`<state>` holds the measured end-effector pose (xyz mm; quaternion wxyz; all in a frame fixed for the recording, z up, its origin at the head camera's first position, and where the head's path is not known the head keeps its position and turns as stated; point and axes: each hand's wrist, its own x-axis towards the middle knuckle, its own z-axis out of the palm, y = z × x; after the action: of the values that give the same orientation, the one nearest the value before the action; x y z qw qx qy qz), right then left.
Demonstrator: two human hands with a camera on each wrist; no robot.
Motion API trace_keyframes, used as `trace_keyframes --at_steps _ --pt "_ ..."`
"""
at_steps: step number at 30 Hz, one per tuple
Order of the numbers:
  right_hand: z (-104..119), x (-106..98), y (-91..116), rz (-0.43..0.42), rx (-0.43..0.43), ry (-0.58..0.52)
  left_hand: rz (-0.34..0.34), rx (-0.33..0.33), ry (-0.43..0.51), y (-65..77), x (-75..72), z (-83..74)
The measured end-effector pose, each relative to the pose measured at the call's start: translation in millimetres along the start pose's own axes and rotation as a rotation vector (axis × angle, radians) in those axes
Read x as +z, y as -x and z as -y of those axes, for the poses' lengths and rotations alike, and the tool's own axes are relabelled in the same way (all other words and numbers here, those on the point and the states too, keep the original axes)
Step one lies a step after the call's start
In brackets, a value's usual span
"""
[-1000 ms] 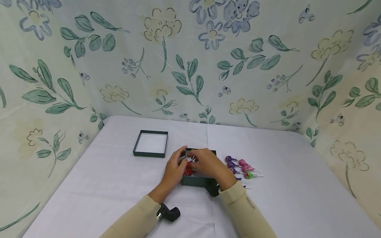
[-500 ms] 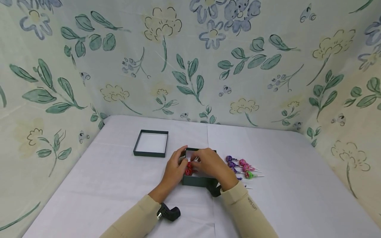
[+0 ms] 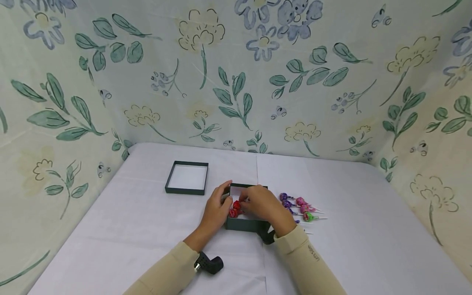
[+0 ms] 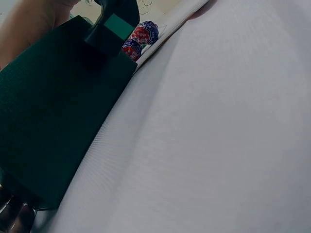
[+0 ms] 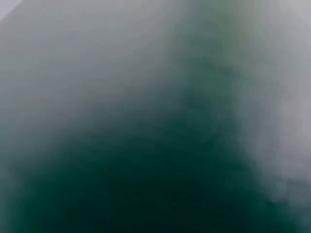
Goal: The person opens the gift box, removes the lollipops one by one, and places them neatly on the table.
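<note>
My left hand (image 3: 216, 208) grips the left wall of a dark green box (image 3: 244, 225), thumb at the inner side. Two red-wrapped lollipops (image 3: 234, 212) lie in the box's left part. Reaching over the box from the right, my right hand (image 3: 261, 203) has curled fingers and pinches the upper red lollipop (image 3: 237, 205) near its stick; the stick itself is hidden. In the left wrist view, the box's outer wall (image 4: 48, 116) fills the left side, with fingers at its lower corner. A blurred dark green surface covers much of the right wrist view.
Right of the box lie several lollipops: purple ones (image 3: 283, 196), pink ones (image 3: 300, 201) and a green one (image 3: 307, 216), sticks pointing right. The square box lid (image 3: 187, 178), white inside, rests farther back on the left. White cloth (image 3: 147, 229) covers the table; a floral curtain (image 3: 236, 82) hangs behind.
My right hand has drawn slightly right and its fingers have come down from the box's back part, so the red lollipops show more. My left hand stays on the box wall.
</note>
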<state>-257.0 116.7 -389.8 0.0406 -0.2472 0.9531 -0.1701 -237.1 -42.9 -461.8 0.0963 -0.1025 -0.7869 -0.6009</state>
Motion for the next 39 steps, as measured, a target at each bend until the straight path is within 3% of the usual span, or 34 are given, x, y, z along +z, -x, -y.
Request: trace_keyframes --at_steps 18,26,32,39 --pt "1.3 6.8 -2.6 -0.007 -0.105 -0.029 0.015 0.015 -0.005 -0.9 0.8 0.5" --pt "2.8 10.6 -2.1 -0.037 -0.082 -0.060 0.012 0.016 -0.009 -0.1 0.0 0.1" --pt "3.1 8.4 -2.5 -0.062 -0.090 -0.009 0.008 0.018 -0.018 -0.3 0.3 0.4" --pt "3.4 5.8 -2.1 -0.037 -0.059 0.005 0.001 0.008 -0.018 0.2 -1.0 -1.0"
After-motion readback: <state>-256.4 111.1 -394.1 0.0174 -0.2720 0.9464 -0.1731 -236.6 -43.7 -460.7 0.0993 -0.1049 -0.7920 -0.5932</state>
